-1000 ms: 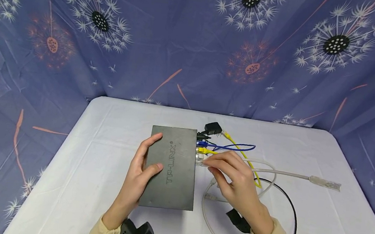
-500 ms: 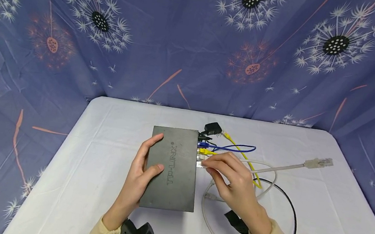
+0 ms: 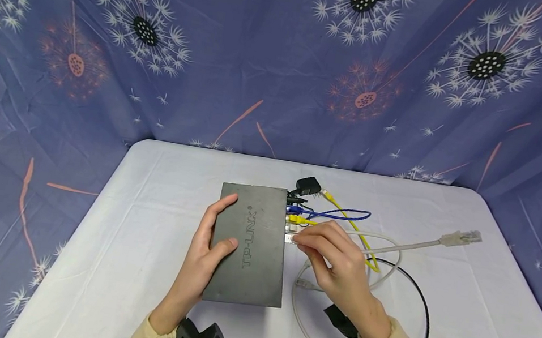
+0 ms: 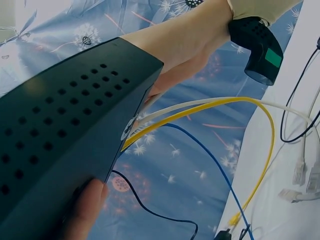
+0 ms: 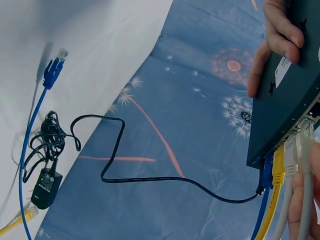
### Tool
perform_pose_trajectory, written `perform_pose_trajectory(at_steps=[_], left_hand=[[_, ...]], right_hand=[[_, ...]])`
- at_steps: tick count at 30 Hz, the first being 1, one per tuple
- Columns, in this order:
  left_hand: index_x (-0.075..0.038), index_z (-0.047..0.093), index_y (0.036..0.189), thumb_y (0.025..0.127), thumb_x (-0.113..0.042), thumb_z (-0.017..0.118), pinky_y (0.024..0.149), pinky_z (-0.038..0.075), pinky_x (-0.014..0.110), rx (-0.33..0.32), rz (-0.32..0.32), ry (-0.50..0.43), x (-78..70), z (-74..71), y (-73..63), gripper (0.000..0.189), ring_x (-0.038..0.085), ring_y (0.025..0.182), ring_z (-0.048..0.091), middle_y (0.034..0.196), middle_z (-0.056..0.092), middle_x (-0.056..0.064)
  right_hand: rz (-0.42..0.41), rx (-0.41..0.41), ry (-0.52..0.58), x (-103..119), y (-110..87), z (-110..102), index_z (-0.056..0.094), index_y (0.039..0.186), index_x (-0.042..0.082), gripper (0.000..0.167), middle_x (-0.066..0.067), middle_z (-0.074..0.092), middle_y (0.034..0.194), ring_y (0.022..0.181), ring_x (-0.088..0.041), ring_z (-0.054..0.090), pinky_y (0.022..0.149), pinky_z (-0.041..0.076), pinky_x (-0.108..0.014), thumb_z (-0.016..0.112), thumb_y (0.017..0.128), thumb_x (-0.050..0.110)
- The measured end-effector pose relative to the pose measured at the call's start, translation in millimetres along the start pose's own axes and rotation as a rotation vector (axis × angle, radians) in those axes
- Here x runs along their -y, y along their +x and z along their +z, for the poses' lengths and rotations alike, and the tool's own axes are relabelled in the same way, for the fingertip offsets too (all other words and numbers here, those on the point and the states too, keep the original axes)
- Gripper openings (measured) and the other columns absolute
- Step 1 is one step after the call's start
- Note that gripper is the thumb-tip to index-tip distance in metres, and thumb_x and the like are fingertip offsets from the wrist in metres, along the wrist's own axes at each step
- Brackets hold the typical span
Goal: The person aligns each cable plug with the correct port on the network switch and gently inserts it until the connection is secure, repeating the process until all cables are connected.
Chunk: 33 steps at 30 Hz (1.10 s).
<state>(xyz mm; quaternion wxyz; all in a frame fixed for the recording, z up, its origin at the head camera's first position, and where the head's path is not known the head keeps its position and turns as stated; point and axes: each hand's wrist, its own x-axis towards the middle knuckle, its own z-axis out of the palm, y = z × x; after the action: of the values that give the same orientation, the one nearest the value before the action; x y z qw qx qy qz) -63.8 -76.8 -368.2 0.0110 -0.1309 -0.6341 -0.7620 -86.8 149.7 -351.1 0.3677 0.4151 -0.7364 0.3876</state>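
Observation:
My left hand [image 3: 204,249] grips the dark grey TP-LINK network switch [image 3: 249,274] from its left side, thumb on the top face, fingers underneath. With fingertips and thumb, my right hand [image 3: 343,264] pinches the clear plug of a grey network cable [image 5: 304,147] right at the row of ports. Beside that plug, the right wrist view shows a whitish plug [image 5: 290,156], a yellow plug [image 5: 278,162] and a blue plug [image 5: 268,167] in the switch. A thin black power lead [image 5: 232,201] enters the end of the row.
On the white table [image 3: 157,177], a black power adapter [image 3: 308,185] lies behind the switch, near a yellow cable end [image 3: 327,195]. A grey cable's free plug [image 3: 461,238] points right. Looped grey and black cables [image 3: 425,303] lie under and around my right forearm.
The switch and both hands have shifted very slightly right. The free grey plug at the right has swung towards the back and a little left. My right hand keeps its pinch at the ports.

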Motion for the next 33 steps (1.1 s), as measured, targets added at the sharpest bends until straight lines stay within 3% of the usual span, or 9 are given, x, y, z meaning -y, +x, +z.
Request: perform_pose_trajectory(at_steps=[12, 21, 29, 33], left_hand=[[-0.026, 0.033, 0.147, 0.087, 0.006, 0.043, 0.102, 0.015, 0.050, 0.010, -0.004, 0.034, -0.5, 4.1, -1.0, 0.068, 0.021, 0.132, 0.025, 0.151, 0.022, -0.002], [-0.028, 0.032, 0.147, 0.088, 0.003, 0.043, 0.104, 0.012, 0.050, 0.022, -0.025, 0.046, -3.7, 6.2, -1.0, 0.068, 0.020, 0.135, 0.021, 0.152, 0.019, -0.004], [-0.027, 0.031, 0.147, 0.088, 0.003, 0.043, 0.102, 0.015, 0.051, 0.036, -0.043, 0.033, -3.6, 7.7, -0.7, 0.068, 0.022, 0.133, 0.023, 0.151, 0.020, -0.002], [-0.027, 0.033, 0.146, 0.088, 0.003, 0.044, 0.100, 0.020, 0.050, 0.029, -0.045, 0.020, -3.3, 7.0, 0.2, 0.067, 0.024, 0.128, 0.029, 0.148, 0.026, 0.001]], right_hand=[[-0.051, -0.066, 0.010, -0.9, -0.4, 1.7, 0.071, 0.082, -0.003, 0.022, -0.011, 0.066, 0.081, 0.074, -0.026, 0.061, 0.068, 0.047, -0.024, 0.055, 0.095, 0.003], [-0.112, -0.110, 0.034, -1.7, 3.5, 4.1, 0.070, 0.077, -0.004, 0.028, -0.012, 0.064, 0.077, 0.069, -0.026, 0.059, 0.064, 0.046, -0.025, 0.045, 0.081, -0.014], [-0.122, -0.099, 0.035, -2.1, 4.3, 4.2, 0.069, 0.075, -0.003, 0.026, -0.011, 0.063, 0.077, 0.068, -0.025, 0.058, 0.063, 0.046, -0.025, 0.047, 0.082, -0.013], [-0.116, -0.088, 0.033, -2.1, 4.2, 3.2, 0.069, 0.076, -0.003, 0.023, -0.011, 0.063, 0.077, 0.069, -0.025, 0.058, 0.064, 0.047, -0.025, 0.051, 0.089, -0.007]])
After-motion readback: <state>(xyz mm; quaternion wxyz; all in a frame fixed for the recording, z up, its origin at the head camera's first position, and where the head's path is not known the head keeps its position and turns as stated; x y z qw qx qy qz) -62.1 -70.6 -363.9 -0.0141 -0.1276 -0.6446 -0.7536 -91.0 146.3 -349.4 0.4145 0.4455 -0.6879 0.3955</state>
